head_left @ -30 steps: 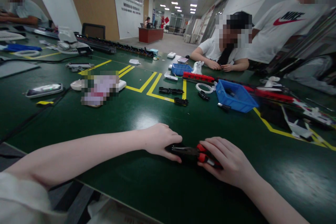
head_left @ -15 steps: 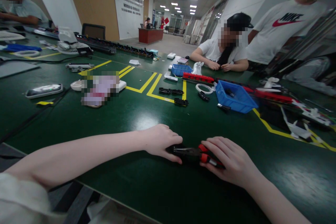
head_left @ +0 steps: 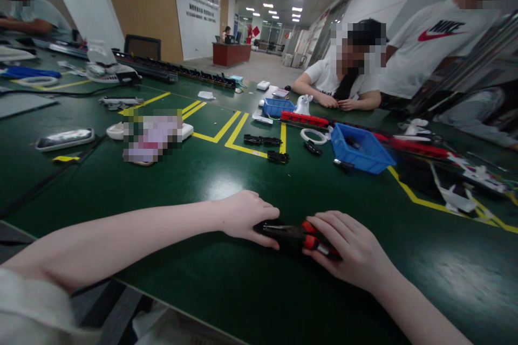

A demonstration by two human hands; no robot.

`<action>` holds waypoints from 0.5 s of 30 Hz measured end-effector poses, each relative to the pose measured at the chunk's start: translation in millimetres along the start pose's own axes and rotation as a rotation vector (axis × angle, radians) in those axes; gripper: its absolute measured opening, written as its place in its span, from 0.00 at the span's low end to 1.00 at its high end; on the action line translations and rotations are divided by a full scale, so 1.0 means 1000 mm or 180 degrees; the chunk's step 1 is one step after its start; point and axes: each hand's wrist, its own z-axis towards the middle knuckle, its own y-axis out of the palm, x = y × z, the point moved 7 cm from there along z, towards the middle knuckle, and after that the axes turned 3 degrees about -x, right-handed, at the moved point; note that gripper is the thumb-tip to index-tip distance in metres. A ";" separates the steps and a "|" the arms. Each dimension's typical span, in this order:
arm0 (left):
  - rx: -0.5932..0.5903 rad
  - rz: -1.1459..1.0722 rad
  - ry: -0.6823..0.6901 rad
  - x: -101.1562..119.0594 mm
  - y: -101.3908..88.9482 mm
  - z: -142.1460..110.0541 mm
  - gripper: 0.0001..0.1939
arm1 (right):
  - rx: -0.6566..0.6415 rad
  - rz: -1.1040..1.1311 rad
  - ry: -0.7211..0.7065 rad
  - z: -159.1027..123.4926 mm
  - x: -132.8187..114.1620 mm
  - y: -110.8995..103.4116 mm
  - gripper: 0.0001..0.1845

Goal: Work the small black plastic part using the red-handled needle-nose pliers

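Observation:
Red-and-black pliers [head_left: 309, 237] lie in my right hand [head_left: 348, 248], whose fingers wrap round the handles. Their dark jaws point left, toward my left hand [head_left: 251, 221]. Between the thumb and fingers of that hand is a small black part [head_left: 267, 225], mostly covered by the fingers. The jaw tips are at this part; whether they bite on it I cannot tell. Both hands are low over the green table [head_left: 182, 259], near its front edge.
Beyond my hands lie several black parts [head_left: 263, 140] inside yellow tape lines. A blue bin [head_left: 360, 148], a white ring [head_left: 314, 136] and red strips [head_left: 305, 119] are to the right. A phone [head_left: 151, 140] lies to the left. A co-worker [head_left: 343, 83] sits across the table.
The pliers and my right hand have shifted slightly left, the jaws closer to my left hand. My left hand keeps its hold on the black part. The view has moved a little.

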 end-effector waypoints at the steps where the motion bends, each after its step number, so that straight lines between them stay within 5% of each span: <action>1: 0.0003 -0.0013 -0.0009 0.000 0.000 0.000 0.23 | -0.0010 0.0017 0.0023 0.000 0.000 0.000 0.21; 15: -0.0112 -0.0012 -0.0002 0.001 0.001 0.001 0.24 | -0.0087 0.0098 0.0053 0.001 0.005 -0.004 0.20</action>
